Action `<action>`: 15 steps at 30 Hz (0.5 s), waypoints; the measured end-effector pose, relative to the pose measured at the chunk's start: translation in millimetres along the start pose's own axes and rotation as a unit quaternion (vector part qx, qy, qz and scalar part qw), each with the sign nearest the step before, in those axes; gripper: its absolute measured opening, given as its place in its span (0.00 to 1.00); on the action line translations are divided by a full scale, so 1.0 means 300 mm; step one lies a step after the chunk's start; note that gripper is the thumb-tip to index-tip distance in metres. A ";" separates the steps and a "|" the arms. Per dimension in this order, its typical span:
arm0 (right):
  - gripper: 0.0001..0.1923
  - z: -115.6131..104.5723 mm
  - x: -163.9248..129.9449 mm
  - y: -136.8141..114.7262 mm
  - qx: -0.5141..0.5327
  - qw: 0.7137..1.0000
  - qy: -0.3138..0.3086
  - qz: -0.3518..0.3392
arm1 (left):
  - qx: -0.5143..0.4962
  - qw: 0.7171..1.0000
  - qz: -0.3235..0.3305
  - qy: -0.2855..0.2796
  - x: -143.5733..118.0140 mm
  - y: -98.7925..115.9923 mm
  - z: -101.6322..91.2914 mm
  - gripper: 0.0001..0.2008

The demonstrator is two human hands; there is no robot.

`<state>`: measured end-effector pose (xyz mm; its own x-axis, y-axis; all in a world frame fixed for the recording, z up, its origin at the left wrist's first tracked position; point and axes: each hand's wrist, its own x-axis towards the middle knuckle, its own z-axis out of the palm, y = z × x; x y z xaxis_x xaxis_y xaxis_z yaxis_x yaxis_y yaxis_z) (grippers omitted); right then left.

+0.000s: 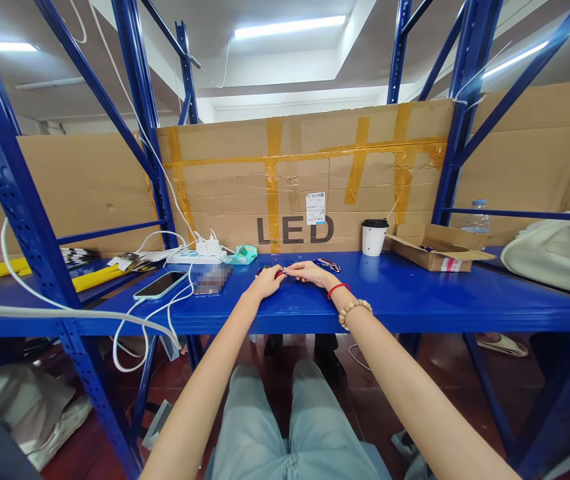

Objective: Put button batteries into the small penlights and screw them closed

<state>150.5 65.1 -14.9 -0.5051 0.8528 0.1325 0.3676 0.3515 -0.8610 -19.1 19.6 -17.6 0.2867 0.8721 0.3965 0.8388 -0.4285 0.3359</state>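
Both hands meet over the blue tabletop (395, 287). My left hand (265, 284) is closed around a small dark-red object (279, 273), mostly covered by the fingers, whose kind I cannot make out. My right hand (309, 272) has its thumb and fingers pinched together at the tip of that object. A red cord and a beaded bracelet (353, 311) circle my right wrist. Just beyond the right hand lies a small heap of slim red, blue and silvery items (327, 265), too small to name.
A phone (161, 285) with white cables, a power strip (185, 257) and a green plastic packet (243, 255) lie left. A lidded paper cup (374, 237) and an open cardboard box (437, 248) stand right. A cardboard wall (225, 187) closes the back; blue posts (139, 87) flank the table.
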 end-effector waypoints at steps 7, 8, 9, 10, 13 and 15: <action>0.13 -0.005 0.015 0.019 -0.008 1.000 -0.010 -0.023 | -0.002 1.000 -0.002 0.000 -0.003 0.002 -0.001 0.12; 0.13 -0.005 0.017 0.022 -0.009 1.000 -0.010 -0.025 | -0.002 1.000 -0.001 0.001 -0.003 0.002 -0.002 0.12; 0.13 -0.005 0.019 0.024 -0.010 1.000 -0.010 -0.027 | -0.003 1.000 0.000 0.001 -0.003 0.002 -0.002 0.12; 0.13 -0.006 0.021 0.026 -0.011 0.999 -0.010 -0.028 | -0.004 1.000 0.002 0.002 -0.003 0.001 -0.002 0.12; 0.13 -0.007 0.025 0.031 -0.015 0.999 -0.013 -0.030 | -0.004 1.000 0.008 0.004 -0.002 0.000 -0.002 0.12; 0.13 -0.006 0.025 0.030 -0.017 0.999 -0.015 -0.030 | -0.004 1.000 0.011 0.006 -0.002 -0.002 -0.001 0.12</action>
<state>151.5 75.3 -20.7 -0.5493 0.8186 0.1680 0.3627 0.4146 -0.8346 -19.9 19.4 -17.8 0.3003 0.8592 0.4141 0.8284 -0.4502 0.3333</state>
